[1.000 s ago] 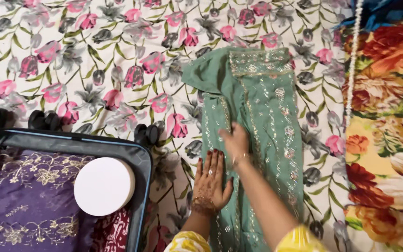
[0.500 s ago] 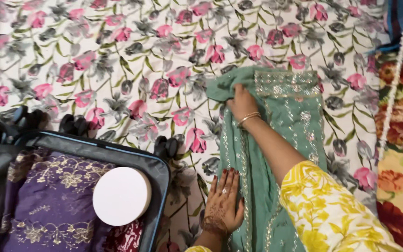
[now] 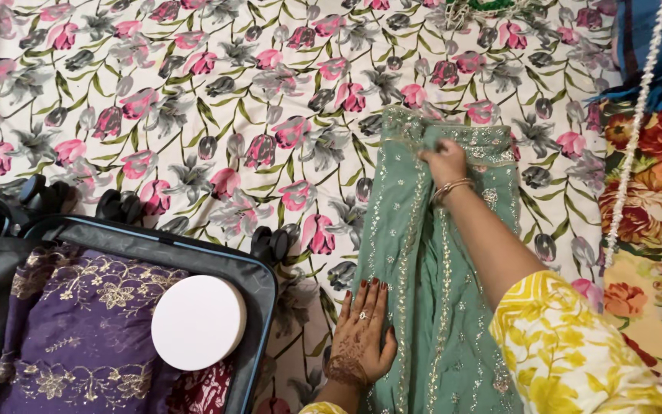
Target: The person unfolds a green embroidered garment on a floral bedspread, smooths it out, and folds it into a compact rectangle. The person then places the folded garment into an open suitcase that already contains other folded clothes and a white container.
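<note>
i see my left hand point(image 3: 363, 330) pressed flat, fingers spread wide, on the green embroidered garment point(image 3: 430, 291); my right hand point(image 3: 444, 161) reaches forward, arm outstretched, fingers pinching its top edge.

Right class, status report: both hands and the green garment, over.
Left hand flat on green embroidered garment. Right hand grips its top end. Open suitcase alongside.

Both hands press green embroidered garment point(image 3: 430, 291) — suitcase point(image 3: 258, 299) beside.

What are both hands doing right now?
Left hand: open, flat on the green embroidered garment.
Right hand: closed, pinching the garment's far end.
</note>
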